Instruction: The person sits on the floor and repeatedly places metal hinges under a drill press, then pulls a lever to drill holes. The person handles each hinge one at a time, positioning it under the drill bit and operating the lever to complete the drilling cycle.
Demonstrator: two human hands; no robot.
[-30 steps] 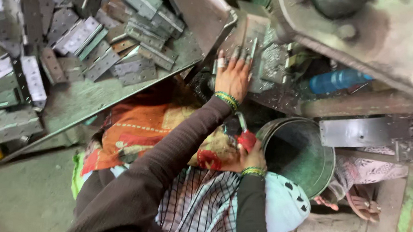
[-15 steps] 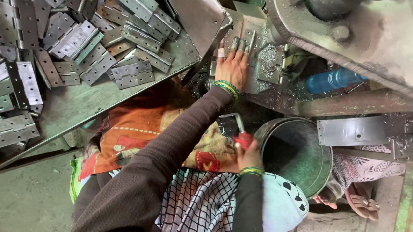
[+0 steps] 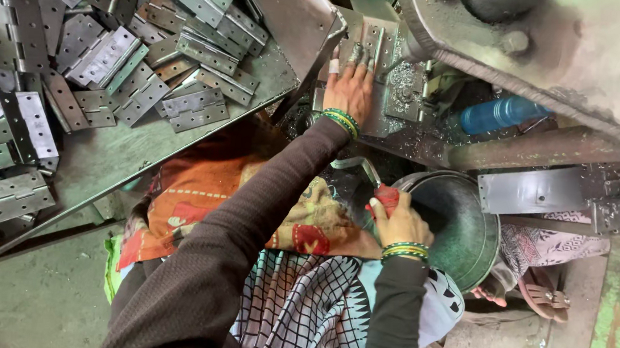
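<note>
Your left hand [image 3: 348, 89] lay flat on a hinge plate [image 3: 372, 44]; your right hand [image 3: 397, 224], at 5 o'clock, clenched a half-hidden red handle [image 3: 387, 197].

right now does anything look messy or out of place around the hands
Yes. Metal shavings lie loose on the press bed beside the left hand, which presses a hinge plate. The hinges on the table lie in a jumbled heap. The right hand grips a red handle.
</note>
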